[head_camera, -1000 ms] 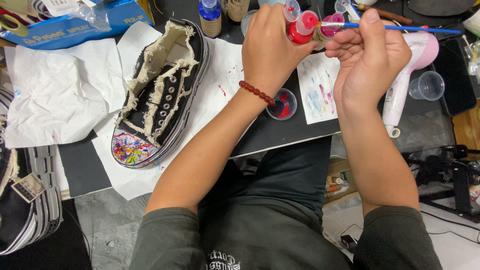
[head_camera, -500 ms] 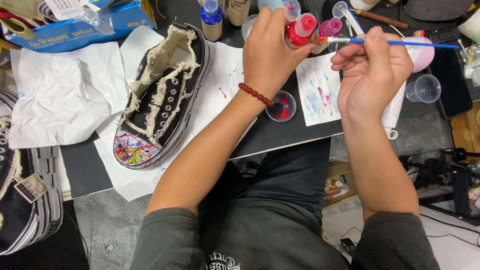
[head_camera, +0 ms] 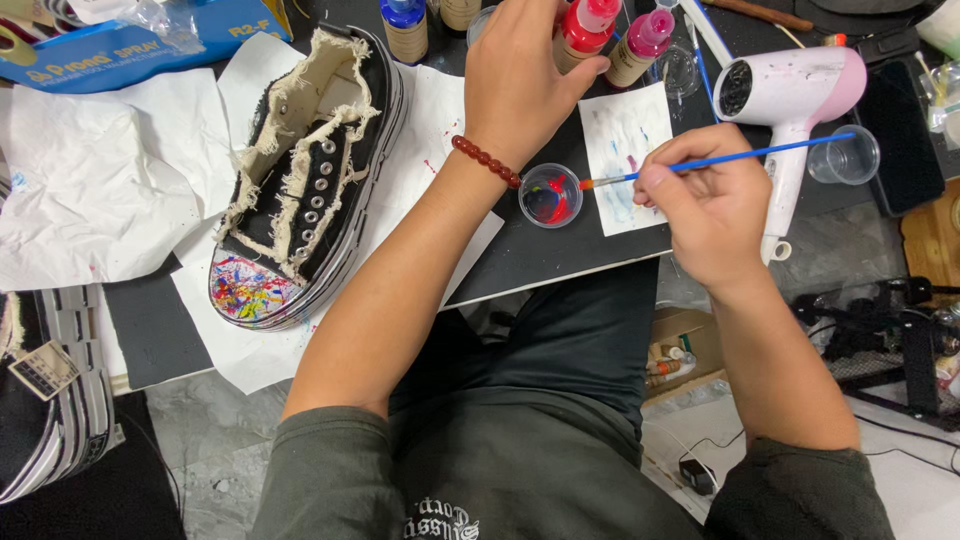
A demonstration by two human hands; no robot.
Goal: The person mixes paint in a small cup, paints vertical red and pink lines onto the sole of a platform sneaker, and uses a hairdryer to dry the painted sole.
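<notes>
Brush (head_camera: 715, 161) pinched in right hand (head_camera: 715, 215), tip at small paint cup (head_camera: 549, 195) for loading colour. Left hand (head_camera: 520, 80) closed round red-capped bottle (head_camera: 583, 30), steadying it upright. Shoe (head_camera: 305, 190) lay on paper (head_camera: 420, 150), catching drips.

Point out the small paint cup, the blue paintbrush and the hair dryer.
small paint cup (head_camera: 549, 195): head view, on its paint-filled inside.
blue paintbrush (head_camera: 760, 153): head view, on the handle's middle.
hair dryer (head_camera: 790, 85): head view, on its barrel.
</notes>
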